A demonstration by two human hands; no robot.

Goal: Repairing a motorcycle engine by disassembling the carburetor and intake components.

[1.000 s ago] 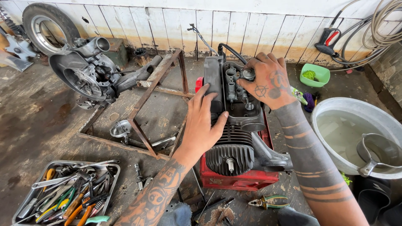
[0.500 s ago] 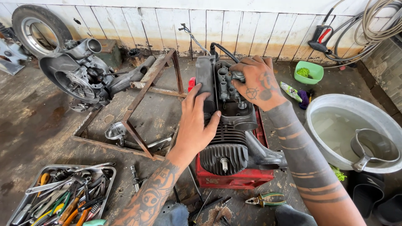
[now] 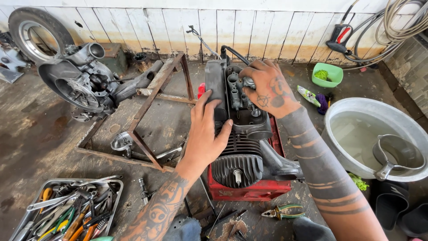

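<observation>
Head view: my left hand [image 3: 206, 131] is bracing the engine [image 3: 238, 134], fingers spread; right hand [image 3: 267, 89] is pinching a top fitting; next I'd judge careful twisting.

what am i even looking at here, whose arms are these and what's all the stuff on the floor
This is one view from a camera worn on a person's head, looking down at their own two tattooed arms. The left hand rests flat on a small engine with cooling fins, which sits on a red crate. The right hand grips a part at the engine's top. On the concrete floor lie a metal tray of hand tools, a rusty metal frame, another engine casing, a wheel, pliers and a basin of water.
</observation>
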